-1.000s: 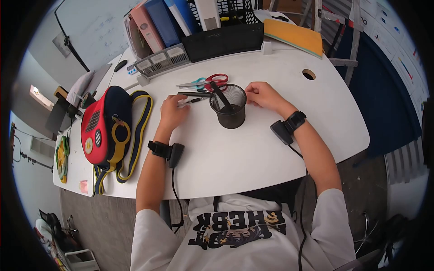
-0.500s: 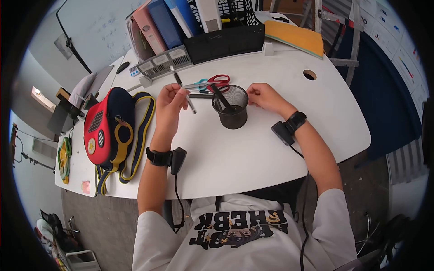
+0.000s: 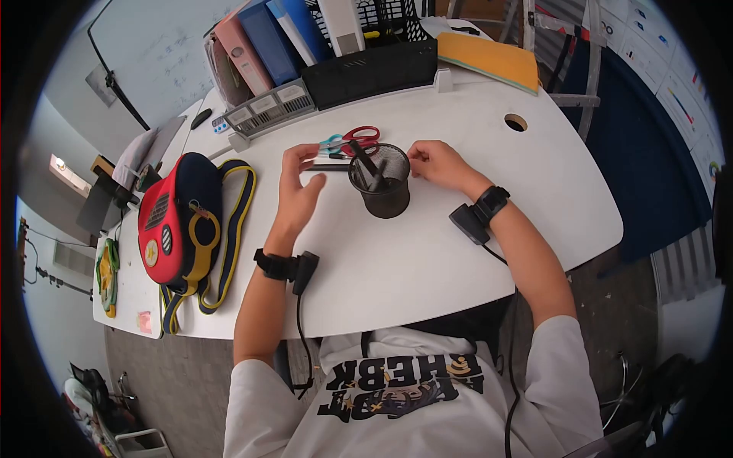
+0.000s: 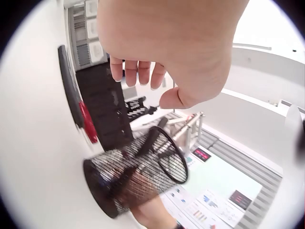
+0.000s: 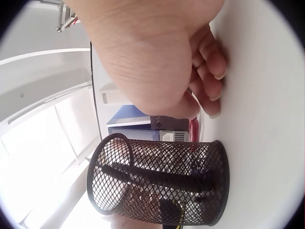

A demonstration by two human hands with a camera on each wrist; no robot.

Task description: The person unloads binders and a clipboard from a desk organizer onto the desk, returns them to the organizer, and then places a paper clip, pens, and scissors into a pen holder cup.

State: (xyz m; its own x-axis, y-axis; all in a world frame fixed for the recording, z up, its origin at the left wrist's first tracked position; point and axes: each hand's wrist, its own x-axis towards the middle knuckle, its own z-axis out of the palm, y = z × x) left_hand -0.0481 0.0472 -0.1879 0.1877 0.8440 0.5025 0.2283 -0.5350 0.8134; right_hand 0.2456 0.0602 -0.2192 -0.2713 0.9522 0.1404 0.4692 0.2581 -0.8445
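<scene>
Pens are going into the black mesh pen cup [image 3: 379, 182], which stands on the white desk [image 3: 427, 252] between the two hands. Two dark pens [image 3: 368, 169] already lean inside it, their tops poking above the rim. The left hand [image 3: 294, 191] hangs just to the left of the cup, lifted off the desk, fingers loosely spread and relaxed with nothing in them; the left wrist view shows the same, an empty palm [image 4: 181, 43] above the cup's [image 4: 131, 179] mouth. The right hand [image 3: 434, 162] rests on the desk just right of the cup, fingers curled under against the surface; the right wrist view shows the knuckles [image 5: 209, 71] folded beside the cup [image 5: 162, 183] with nothing plainly held, touching it or only close I cannot tell.

Just beyond the left hand's fingertips lies another black pen [image 3: 330, 167] flat on the desk, and past it a pair of scissors [image 3: 350, 141] with red and teal handles.

My reading is that one drop is done and the next pickup is due. That calls for the left hand to reach forward, pinch the lying pen along its barrel, tip it upright and lower it into the cup, while the right hand steadies the cup so it does not tip.
</scene>
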